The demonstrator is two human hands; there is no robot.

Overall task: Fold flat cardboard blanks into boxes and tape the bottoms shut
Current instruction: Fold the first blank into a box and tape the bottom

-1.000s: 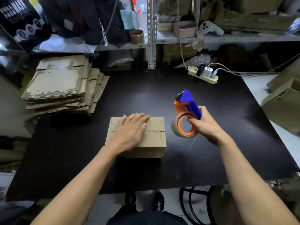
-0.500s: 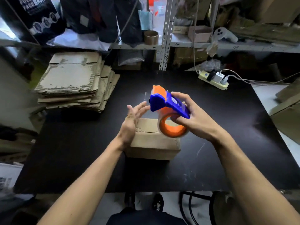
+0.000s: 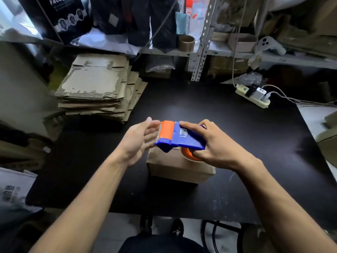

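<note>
A folded cardboard box stands on the black table, partly hidden by my hands. My right hand grips a blue and orange tape dispenser just above the box, the orange tape roll showing under my fingers. My left hand hovers at the dispenser's orange cutter end, fingers straight and blurred, fingertips at or near that end. A stack of flat cardboard blanks lies at the table's far left.
A white power strip with plugs and cables sits at the back right. Metal shelving with a tape roll and clutter runs behind the table. More cardboard lies at the right edge.
My left hand lifted off the box top and came up to the dispenser's cutter end. My right hand brought the dispenser from beside the box to above it and tipped it flat.
</note>
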